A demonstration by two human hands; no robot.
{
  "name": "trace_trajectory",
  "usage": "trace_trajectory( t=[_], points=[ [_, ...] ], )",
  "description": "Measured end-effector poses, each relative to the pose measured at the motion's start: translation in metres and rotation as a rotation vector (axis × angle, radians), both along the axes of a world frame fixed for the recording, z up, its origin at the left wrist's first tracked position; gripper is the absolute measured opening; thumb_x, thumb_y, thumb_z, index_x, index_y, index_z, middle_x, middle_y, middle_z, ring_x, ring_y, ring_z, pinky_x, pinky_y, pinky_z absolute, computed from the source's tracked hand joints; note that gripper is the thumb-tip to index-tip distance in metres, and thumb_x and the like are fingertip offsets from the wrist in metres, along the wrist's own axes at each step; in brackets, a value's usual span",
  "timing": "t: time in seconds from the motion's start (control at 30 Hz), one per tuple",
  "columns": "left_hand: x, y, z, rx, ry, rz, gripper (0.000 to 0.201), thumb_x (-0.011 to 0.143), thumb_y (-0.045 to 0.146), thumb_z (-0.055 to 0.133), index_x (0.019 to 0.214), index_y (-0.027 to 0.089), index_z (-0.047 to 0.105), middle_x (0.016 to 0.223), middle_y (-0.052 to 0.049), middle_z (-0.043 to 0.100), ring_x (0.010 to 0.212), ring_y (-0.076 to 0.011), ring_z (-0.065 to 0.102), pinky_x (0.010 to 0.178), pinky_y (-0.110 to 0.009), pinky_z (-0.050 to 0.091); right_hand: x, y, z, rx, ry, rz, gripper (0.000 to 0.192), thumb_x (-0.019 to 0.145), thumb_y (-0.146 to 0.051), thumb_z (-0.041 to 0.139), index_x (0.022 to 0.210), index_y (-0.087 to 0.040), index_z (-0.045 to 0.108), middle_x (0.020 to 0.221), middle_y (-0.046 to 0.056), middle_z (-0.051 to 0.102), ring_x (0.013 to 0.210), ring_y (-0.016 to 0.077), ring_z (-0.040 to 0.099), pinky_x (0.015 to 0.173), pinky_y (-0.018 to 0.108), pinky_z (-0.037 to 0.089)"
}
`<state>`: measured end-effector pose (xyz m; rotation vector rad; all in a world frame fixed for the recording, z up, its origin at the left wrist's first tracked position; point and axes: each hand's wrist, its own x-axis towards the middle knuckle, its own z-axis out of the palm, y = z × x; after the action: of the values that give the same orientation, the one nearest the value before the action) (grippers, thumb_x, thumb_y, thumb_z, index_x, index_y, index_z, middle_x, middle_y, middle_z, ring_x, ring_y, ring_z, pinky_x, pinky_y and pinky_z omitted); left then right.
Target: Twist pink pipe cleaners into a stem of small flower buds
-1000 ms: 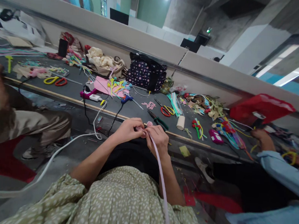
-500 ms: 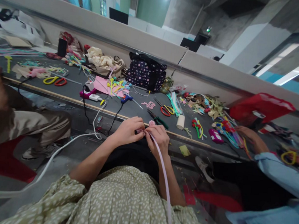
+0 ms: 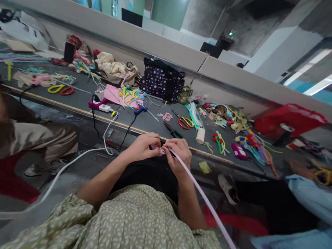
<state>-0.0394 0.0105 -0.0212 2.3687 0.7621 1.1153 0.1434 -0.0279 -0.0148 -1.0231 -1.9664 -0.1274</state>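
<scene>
Head camera view: from where I stand, a person sits at the long table, both bare hands together just in front of its near edge. Left hand pinches a small pink piece between thumb and fingers; most of it is hidden, so its shape I can't rightly tell. Right hand, almost touching the left, grips a pale lilac strip near the pink piece. From those fingers the strip runs down over the right forearm, toward the lower right, past the person's patterned shirt.

Just beyond the hands lie pliers with dark green handles, and past them scissors with red and yellow loops. Pink scraps are scattered to the left of the scissors, near a blue glue gun. To the right, a beige cylinder stands near a bundle of green and white strips. Farther back, a dotted bag rests against the partition. At far right, a co-worker's blue sleeve reaches toward the table.
</scene>
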Motion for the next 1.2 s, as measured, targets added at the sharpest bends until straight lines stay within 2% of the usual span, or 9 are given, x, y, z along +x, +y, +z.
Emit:
trace_trajectory(
  t=[0.17,0.37,0.47,0.63,0.77,0.93,1.1,1.2],
  points=[
    [0.001,0.000,-0.002,-0.123,-0.055,-0.120,0.011,0.078,0.019,0.056,0.070,0.015,0.063,0.073,-0.002,0.058,0.070,-0.0134,0.053,0.066,-0.025,0.040,0.005,0.002,0.009,-0.091,-0.035,0.043,0.013,0.088,-0.022,0.058,0.079,-0.021,0.067,0.085,0.005,0.066,0.087,0.0203,0.054,0.081,0.034,0.046],
    [0.000,0.002,-0.004,-0.273,-0.121,-0.267,0.012,0.073,0.015,0.053,0.071,0.014,0.065,0.073,-0.002,0.057,0.068,-0.0121,0.052,0.064,-0.023,0.040,0.009,0.005,0.013,-0.348,0.059,0.099,0.010,0.083,-0.024,0.064,0.074,-0.022,0.065,0.080,0.002,0.065,0.087,0.0201,0.056,0.082,0.034,0.044],
    [-0.001,0.007,-0.008,-0.367,-0.181,-0.285,0.012,0.074,0.018,0.055,0.072,0.013,0.065,0.073,-0.002,0.058,0.067,-0.0122,0.052,0.064,-0.024,0.039,0.012,0.008,0.015,-0.450,0.180,0.132,0.009,0.080,-0.027,0.066,0.074,-0.021,0.067,0.079,0.001,0.066,0.082,0.0181,0.058,0.077,0.031,0.044],
    [-0.002,0.008,-0.008,-0.498,-0.228,-0.356,0.016,0.075,0.027,0.060,0.072,0.013,0.066,0.073,-0.003,0.059,0.066,-0.0128,0.051,0.062,-0.024,0.038,0.018,0.012,0.021,-0.702,0.528,0.290,0.022,0.079,-0.039,0.068,0.077,-0.018,0.067,0.059,-0.001,0.061,0.052,0.0123,0.054,0.054,0.025,0.042],
    [0.000,0.005,-0.007,-0.540,-0.274,-0.412,0.021,0.077,0.032,0.063,0.071,0.012,0.065,0.073,-0.004,0.059,0.067,-0.0133,0.050,0.063,-0.025,0.037,0.023,0.019,0.025,-0.788,0.605,0.343,0.024,0.074,-0.041,0.071,0.072,-0.017,0.070,0.062,-0.001,0.063,0.056,0.0118,0.056,0.055,0.024,0.043],
    [0.002,0.004,-0.010,-0.558,-0.406,-0.446,0.024,0.076,0.036,0.068,0.074,0.013,0.067,0.076,-0.006,0.060,0.072,-0.0164,0.053,0.069,-0.029,0.040,0.019,0.030,0.014,-0.815,0.748,0.352,0.024,0.072,-0.040,0.074,0.068,-0.017,0.069,0.058,-0.002,0.060,0.052,0.0093,0.050,0.052,0.023,0.041],
    [0.007,0.004,-0.013,-0.635,-0.570,-0.453,0.022,0.071,0.035,0.073,0.073,0.013,0.069,0.079,-0.008,0.062,0.078,-0.0198,0.057,0.072,-0.032,0.042,0.007,0.034,-0.002,-0.969,0.965,0.438,0.028,0.067,-0.042,0.078,0.066,-0.017,0.065,0.054,-0.003,0.055,0.044,0.0070,0.045,0.041,0.020,0.037],
    [0.012,0.003,-0.016,-0.696,-0.652,-0.394,0.019,0.069,0.031,0.075,0.071,0.014,0.069,0.076,-0.005,0.061,0.073,-0.0163,0.055,0.068,-0.028,0.040,0.004,0.032,-0.008,-0.914,1.053,0.429,0.030,0.069,-0.046,0.075,0.071,-0.018,0.063,0.056,-0.003,0.056,0.042,0.0080,0.047,0.038,0.020,0.038]
  ],
)
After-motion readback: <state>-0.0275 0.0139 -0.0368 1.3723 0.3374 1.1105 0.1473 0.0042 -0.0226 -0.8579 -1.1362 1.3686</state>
